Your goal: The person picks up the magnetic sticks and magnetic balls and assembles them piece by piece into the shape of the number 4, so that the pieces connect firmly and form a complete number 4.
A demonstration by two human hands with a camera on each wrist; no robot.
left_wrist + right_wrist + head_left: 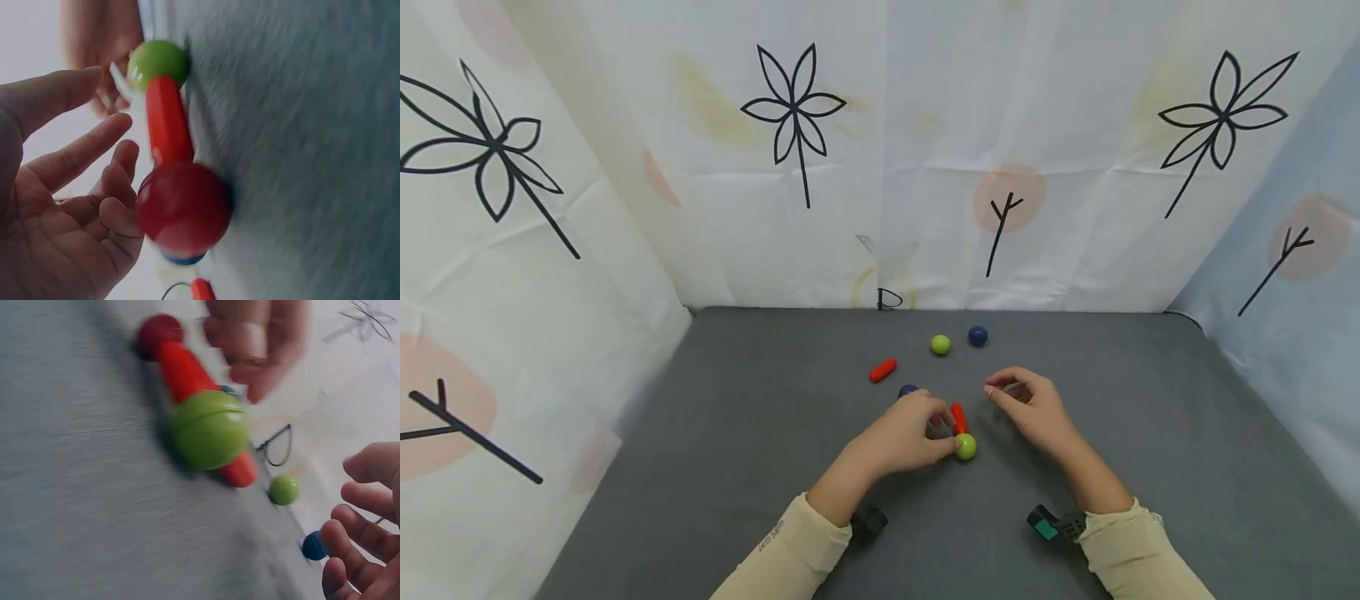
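Left hand: fingers half-curled, parted, no grip seen.
Right hand: fingers loosely curved, parted, nothing held.
Green ball: at the left thumb tip; contact cannot be told.
Red rod: meeting that ball, between the two hands' fingers.
Red ball: just beside the left fingers, contact uncertain.
Blue ball: partly hidden, beyond the left knuckles.
Second red rod: farther beyond the left fingers.
Second green ball and second blue ball: farthest beyond both hands' fingers.
Desk: dark grey, beneath the fingers.
Cloth walls: pale, beyond and either side of the fingers, printed with black-outlined flowers, twigs, peach discs.
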